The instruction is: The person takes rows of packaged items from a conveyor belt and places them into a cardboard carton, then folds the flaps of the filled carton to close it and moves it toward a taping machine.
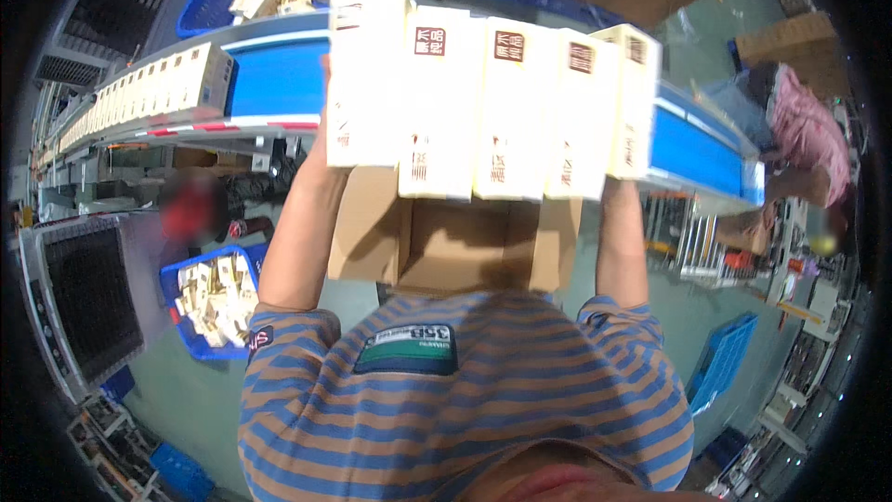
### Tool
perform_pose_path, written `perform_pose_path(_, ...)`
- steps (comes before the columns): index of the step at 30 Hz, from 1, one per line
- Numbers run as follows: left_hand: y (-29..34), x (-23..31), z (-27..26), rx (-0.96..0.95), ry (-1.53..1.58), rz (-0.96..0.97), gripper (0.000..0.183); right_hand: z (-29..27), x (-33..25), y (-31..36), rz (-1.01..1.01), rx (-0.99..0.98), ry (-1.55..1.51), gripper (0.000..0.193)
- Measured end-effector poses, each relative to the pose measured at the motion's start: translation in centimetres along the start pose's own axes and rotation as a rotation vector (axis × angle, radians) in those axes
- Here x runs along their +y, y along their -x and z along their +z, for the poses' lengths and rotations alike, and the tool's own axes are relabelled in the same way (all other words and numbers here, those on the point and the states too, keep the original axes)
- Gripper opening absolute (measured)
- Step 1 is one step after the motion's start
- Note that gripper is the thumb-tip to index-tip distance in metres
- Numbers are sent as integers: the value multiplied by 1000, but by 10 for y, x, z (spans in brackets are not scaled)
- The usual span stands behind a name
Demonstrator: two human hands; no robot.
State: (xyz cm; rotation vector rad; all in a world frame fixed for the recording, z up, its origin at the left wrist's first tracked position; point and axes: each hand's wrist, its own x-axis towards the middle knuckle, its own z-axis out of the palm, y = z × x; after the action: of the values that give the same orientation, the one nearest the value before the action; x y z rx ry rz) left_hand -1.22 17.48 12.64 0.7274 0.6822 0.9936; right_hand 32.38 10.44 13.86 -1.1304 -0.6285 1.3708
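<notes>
Row of cream cartons (pixel 509 116): five visible, side by side with faces up, dark red print near both ends; lower edges slightly stepped; held aloft between both hands, in front of the conveyor and partly over the open cardboard box.
Left hand (pixel 325 135): clamped on the left end of the row, mostly hidden behind the cartons.
Right hand (pixel 621 190): clamped on the right end, only the part near the wrist showing; exact finger placement impossible to tell.
Open cardboard box (pixel 364 237): between the forearms, close to the striped shirt (pixel 520 390), flaps spread, interior partly covered by the row.
Blue conveyor belt (pixel 279 79): running crosswise behind the held row, visible on both sides of it.
Line of cartons (pixel 163 88): standing close together on the belt's left stretch.
Blue basket (pixel 189 17): beyond the belt, upper left, with small cream boxes loosely heaped inside.
Blue crate (pixel 174 314): on the floor (pixel 177 400), lower left, likewise filled.
Person in pink (pixel 806 121): at the far right, near the belt's end.
</notes>
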Motion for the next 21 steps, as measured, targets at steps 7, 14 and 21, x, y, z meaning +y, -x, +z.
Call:
perform_pose_path(7, 130, -137, -46, 303, -309, -267, 65, -70, 91, 145, 199, -261, 320, 45)
perform_pose_path(14, 87, -116, -45, -8, -1541, -376, 37, -39, 101, 78, 110, -169, 1451, 43)
perform_pose_path(21, -6, -181, -19, -366, -1900, -289, 58, -9, 193, 15, -229, -95, 1590, 48)
